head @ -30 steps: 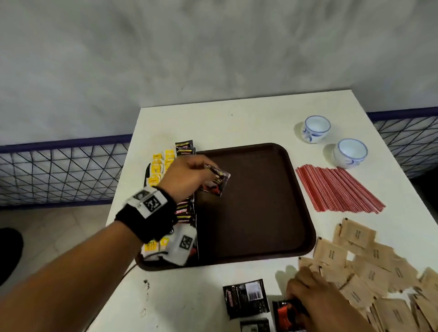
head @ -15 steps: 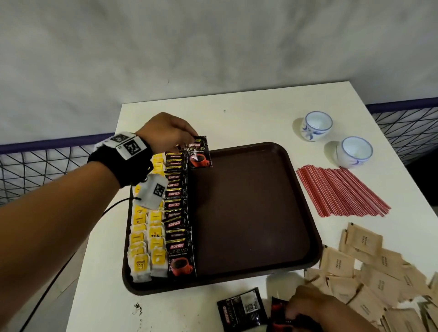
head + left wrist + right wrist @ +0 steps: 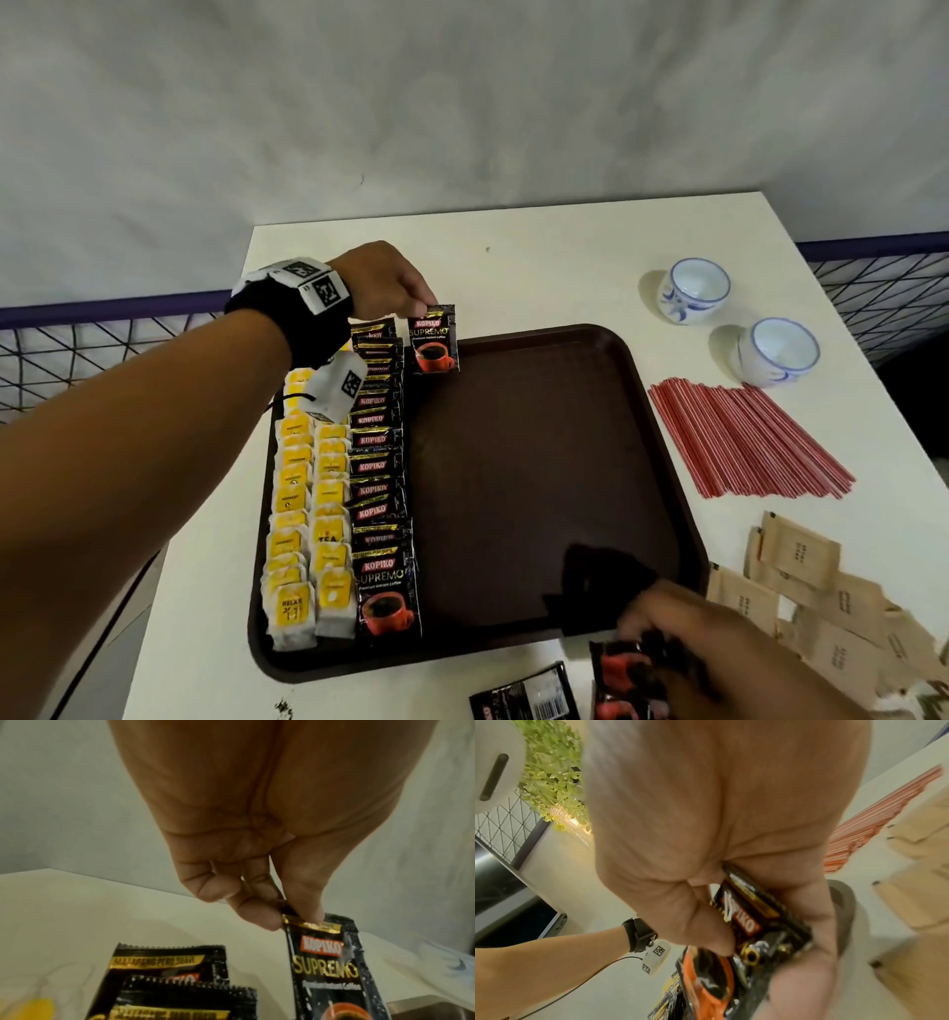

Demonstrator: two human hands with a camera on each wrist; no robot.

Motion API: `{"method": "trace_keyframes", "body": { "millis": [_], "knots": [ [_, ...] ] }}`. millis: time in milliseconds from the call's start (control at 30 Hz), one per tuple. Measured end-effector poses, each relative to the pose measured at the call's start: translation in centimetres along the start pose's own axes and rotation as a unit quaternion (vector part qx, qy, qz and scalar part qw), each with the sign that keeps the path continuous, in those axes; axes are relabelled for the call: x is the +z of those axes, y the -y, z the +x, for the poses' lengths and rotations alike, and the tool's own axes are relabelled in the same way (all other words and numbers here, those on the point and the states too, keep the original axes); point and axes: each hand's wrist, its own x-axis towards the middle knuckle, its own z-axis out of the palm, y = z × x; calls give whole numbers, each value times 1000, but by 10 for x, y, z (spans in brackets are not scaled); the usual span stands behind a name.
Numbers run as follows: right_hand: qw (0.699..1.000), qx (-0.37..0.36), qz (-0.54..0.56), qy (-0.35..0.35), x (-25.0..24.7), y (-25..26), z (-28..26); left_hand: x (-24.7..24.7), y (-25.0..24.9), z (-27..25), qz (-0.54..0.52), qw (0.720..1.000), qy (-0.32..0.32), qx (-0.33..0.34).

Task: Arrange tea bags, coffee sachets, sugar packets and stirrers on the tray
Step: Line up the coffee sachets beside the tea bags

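Note:
A dark brown tray (image 3: 662, 411) lies on the white table. Along its left side run two columns of yellow tea bags (image 3: 308, 519) and a column of black coffee sachets (image 3: 382, 483). My left hand (image 3: 390, 288) pinches a black coffee sachet (image 3: 433, 339) (image 3: 331, 963) by its top edge at the tray's far left corner, right of the column's far end. My right hand (image 3: 683, 642) grips several coffee sachets (image 3: 754, 925) at the table's near edge. Red stirrers (image 3: 744, 442) lie right of the tray. Brown sugar packets (image 3: 821, 606) are heaped at the near right.
Two white and blue cups (image 3: 693, 290) (image 3: 778, 352) stand at the far right of the table. One loose coffee sachet (image 3: 524, 696) lies back side up near the front edge. A wire mesh railing (image 3: 102, 370) runs behind the table on both sides.
My left hand carried its sachet from the tray's middle left to the far left corner and turned it upright. My right hand stayed on the sachets at the near edge.

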Motion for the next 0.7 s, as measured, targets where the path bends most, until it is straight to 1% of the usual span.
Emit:
{"method": "trace_keyframes", "body": {
  "millis": [33, 67, 100, 133, 200, 233, 367, 467, 700],
  "knots": [
    [999, -22, 27, -2, 10, 20, 9, 1, 0, 2, 7, 1000, 2, 3],
    [997, -7, 72, -26, 9, 41, 27, 2, 1, 3, 14, 1000, 2, 7],
    [995, -31, 70, -56, 4, 44, 32, 2, 1, 5, 21, 1000, 4, 11],
    [995, -29, 65, -69, 3, 46, 40, 3, 2, 6, 30, 999, 6, 14],
    [989, -30, 105, -94, -4, 49, 49, 3, 3, 8, 44, 999, 11, 16],
    [987, -31, 122, -98, -5, 50, 52, 3, 3, 8, 48, 999, 11, 15],
    [986, -34, 120, -106, 4, 53, 66, 6, 4, 10, 66, 998, 1, 12],
    [987, -28, 127, -95, 9, 52, 69, 5, 5, 11, 83, 996, 5, 8],
    [978, -42, 166, -122, 11, 51, 76, 4, 7, 11, 106, 994, 12, 5]
  ]
}}
